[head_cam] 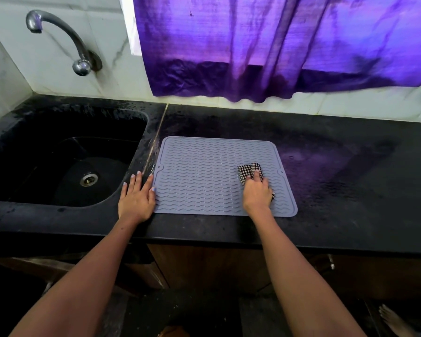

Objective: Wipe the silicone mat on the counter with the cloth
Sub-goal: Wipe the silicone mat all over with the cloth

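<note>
Checkered cloth (250,173) sits bunched under our right hand (257,192), fingers clenched on it and pressing it onto the near right part of the grey silicone mat (204,171). Our left hand (137,197) lies flat and released, touching the mat's near left edge, beside the black sink (58,161). The mat rests on the dark surface (350,178). We judge wiping is underway; next calls for strokes leftward across the ridges.

Home kitchen: black counter (326,166), sink (66,164), tap (66,37), curtain (265,45).
</note>
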`<state>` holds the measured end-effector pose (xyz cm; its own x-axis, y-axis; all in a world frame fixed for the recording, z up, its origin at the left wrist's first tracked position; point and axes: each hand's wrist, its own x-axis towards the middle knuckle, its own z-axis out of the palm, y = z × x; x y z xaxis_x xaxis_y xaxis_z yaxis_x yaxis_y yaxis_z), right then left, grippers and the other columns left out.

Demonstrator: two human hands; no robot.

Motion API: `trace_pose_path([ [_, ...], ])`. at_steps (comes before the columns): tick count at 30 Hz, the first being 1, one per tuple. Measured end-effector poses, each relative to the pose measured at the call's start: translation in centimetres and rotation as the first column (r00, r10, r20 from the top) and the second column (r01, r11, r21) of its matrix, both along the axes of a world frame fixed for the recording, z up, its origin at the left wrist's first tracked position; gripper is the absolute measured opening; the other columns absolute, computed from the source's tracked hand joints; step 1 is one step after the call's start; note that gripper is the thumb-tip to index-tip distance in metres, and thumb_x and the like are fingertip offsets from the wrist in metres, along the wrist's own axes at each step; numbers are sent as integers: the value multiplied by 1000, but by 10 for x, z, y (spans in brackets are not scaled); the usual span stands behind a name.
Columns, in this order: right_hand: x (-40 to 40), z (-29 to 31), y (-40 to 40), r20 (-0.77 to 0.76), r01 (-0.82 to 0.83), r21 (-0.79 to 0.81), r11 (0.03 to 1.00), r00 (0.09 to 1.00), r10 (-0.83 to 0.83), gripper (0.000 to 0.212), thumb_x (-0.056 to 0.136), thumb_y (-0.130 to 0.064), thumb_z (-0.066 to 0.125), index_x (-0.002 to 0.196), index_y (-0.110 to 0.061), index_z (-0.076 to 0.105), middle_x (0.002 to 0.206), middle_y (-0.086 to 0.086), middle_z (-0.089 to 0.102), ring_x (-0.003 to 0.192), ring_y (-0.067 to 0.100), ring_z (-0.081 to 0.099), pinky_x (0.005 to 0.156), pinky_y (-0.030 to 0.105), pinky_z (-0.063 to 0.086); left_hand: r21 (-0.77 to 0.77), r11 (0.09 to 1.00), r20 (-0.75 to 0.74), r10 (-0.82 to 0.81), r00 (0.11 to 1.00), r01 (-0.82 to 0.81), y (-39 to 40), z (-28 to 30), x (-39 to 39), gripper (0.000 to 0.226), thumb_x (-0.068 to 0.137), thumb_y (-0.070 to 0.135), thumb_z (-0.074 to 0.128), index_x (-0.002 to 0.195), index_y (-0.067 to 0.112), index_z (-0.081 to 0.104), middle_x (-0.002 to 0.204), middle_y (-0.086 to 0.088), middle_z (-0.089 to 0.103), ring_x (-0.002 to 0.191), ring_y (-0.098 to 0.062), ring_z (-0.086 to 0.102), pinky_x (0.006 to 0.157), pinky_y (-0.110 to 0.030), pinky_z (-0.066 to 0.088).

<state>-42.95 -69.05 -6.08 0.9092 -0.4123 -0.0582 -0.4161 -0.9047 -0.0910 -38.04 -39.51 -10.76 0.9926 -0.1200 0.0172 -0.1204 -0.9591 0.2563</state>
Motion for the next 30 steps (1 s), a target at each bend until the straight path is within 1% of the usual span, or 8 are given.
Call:
trace_pose_path([
  [4, 8, 21, -16, 74, 120, 275, 954, 987, -146, 27, 94, -6, 47, 118, -6, 59, 125, 16, 57, 114, 32, 53, 86, 33, 43, 8, 1000, -2, -1, 1000, 1, 1, 1, 0, 52, 101, 38, 17, 151, 24, 14, 160, -6, 4, 148, -20, -1, 120, -39, -2],
  [6, 8, 29, -25, 144, 188, 337, 922, 958, -248, 26, 95, -6, 45, 115, -8, 62, 115, 16, 62, 106, 32, 58, 77, 30, 41, 11, 1000, 1, -3, 1000, 3, 1, 1, -1, 52, 101, 38, 17, 151, 24, 15, 160, -6, 4, 148, -20, -1, 121, -39, -1],
  [10, -3, 27, -34, 226, 248, 209, 946, 929, -294, 29, 96, -4, 41, 121, -1, 55, 127, 17, 54, 114, 36, 51, 92, 43, 43, 3, 1000, 11, -1, 1000, 1, 0, 2, -1, 51, 101, 36, 21, 151, 23, 17, 160, -7, 6, 148, -21, 1, 121, -40, 0],
  [16, -15, 7, -42, 52, 109, 44, 993, 992, -112, 33, 94, -4, 40, 122, -7, 57, 151, 8, 29, 134, 35, 29, 107, 47, 32, 5, 1000, 5, 4, 1000, -4, 0, 3, -2, 51, 101, 34, 21, 151, 22, 17, 160, -8, 6, 148, -22, 1, 121, -40, 0],
  [19, -15, 12, -48, 50, 118, 102, 988, 991, -124, 30, 93, -4, 45, 122, -5, 55, 141, 11, 41, 126, 36, 40, 100, 45, 40, 12, 1000, 5, 1, 1000, -1, -1, 4, -3, 51, 101, 35, 21, 151, 23, 16, 160, -8, 5, 148, -22, 1, 121, -40, -1],
  [22, -12, 27, -58, 25, 195, 298, 934, 977, -212, 33, 95, -11, 45, 126, -6, 54, 130, 19, 52, 119, 38, 49, 97, 41, 43, 10, 1000, -2, 2, 1000, -2, -1, 4, -2, 51, 101, 34, 21, 151, 23, 16, 160, -8, 5, 148, -22, 1, 121, -39, -1],
  [25, -11, 39, -70, 44, 245, 448, 860, 954, -295, 35, 93, -11, 47, 125, -12, 60, 130, 19, 54, 119, 37, 51, 97, 37, 43, 11, 1000, 4, 2, 1000, -2, -1, 3, -1, 51, 101, 34, 22, 151, 23, 16, 160, -7, 6, 148, -21, 1, 121, -40, 0],
  [30, -25, 33, -62, 115, 359, 321, 876, 904, -412, 33, 94, -11, 45, 124, -8, 56, 126, 19, 56, 116, 37, 53, 94, 42, 45, 12, 1000, 6, 5, 1000, -5, 0, 2, 0, 51, 101, 35, 21, 151, 24, 16, 160, -7, 5, 148, -21, 1, 120, -40, -1],
])
